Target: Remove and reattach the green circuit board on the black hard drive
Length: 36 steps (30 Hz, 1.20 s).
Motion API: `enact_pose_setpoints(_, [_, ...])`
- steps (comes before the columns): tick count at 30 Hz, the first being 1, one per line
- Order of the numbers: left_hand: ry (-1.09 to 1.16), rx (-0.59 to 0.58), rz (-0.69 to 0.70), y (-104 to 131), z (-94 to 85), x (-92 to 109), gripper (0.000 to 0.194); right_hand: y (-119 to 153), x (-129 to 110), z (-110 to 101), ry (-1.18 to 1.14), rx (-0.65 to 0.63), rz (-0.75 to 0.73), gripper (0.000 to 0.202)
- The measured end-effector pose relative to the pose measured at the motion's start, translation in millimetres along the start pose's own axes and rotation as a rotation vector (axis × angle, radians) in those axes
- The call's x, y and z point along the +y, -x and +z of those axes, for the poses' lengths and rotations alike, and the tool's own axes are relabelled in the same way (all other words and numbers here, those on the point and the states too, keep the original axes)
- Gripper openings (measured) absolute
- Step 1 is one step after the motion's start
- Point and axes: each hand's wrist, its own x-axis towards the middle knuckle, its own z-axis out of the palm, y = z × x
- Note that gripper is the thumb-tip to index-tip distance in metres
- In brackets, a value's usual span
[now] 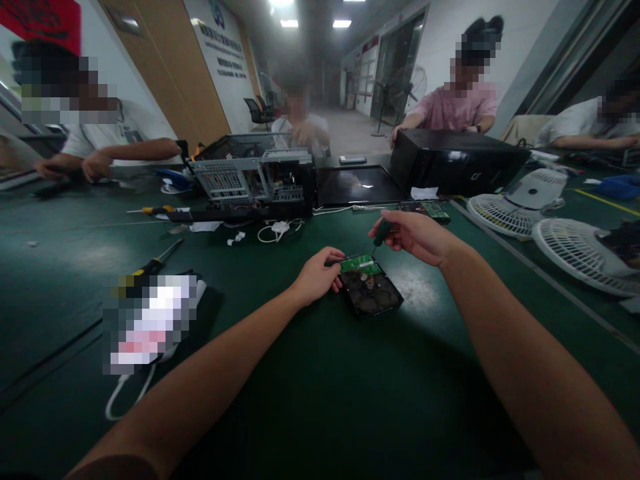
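Note:
A hard drive point(373, 293) lies on the green tabletop in front of me, its green circuit board facing up at the far end. My left hand point(320, 275) grips the drive's left edge between thumb and fingers. In my right hand point(413, 233) is a screwdriver point(383, 233) with a dark green handle, held upright and slightly tilted. Its thin shaft points down at the far right corner of the circuit board. Whether the tip sits in a screw is too small to tell.
An opened computer case point(250, 180) stands at the back, beside a black panel point(355, 185) and a closed black case point(455, 160). White fan parts point(510, 203) lie right. A yellow-black screwdriver point(150, 268) and a blurred phone point(155, 320) lie left. Several people sit around the table.

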Motion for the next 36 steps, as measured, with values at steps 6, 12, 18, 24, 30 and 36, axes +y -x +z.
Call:
enact_pose_setpoints(6, [-0.007,0.0,0.006,0.2,-0.3,0.5,0.026,1.7,-0.8,0.6,-0.059,-0.045,-0.003,0.027])
enact_pose_setpoints(12, [-0.004,-0.006,0.017,0.9,-0.2,1.5,0.026,5.8,-3.7,5.6,-0.107,-0.094,-0.016,0.026])
enact_pose_setpoints(18, [-0.015,-0.004,0.001,0.5,-0.6,1.8,0.027,6.2,-4.4,4.7,0.018,-0.054,-0.044,0.029])
enact_pose_setpoints(24, [-0.018,-0.007,0.004,0.6,-0.8,1.6,0.026,5.5,-5.4,4.2,0.042,0.008,-0.065,0.027])
enact_pose_setpoints(30, [-0.021,-0.005,0.013,0.4,-1.0,0.2,0.026,6.7,-7.8,7.5,0.07,0.042,-0.076,0.025])
enact_pose_setpoints(36, [-0.025,-0.001,0.014,1.8,-0.3,1.8,0.026,4.0,-6.6,6.7,0.026,0.061,-0.066,0.022])
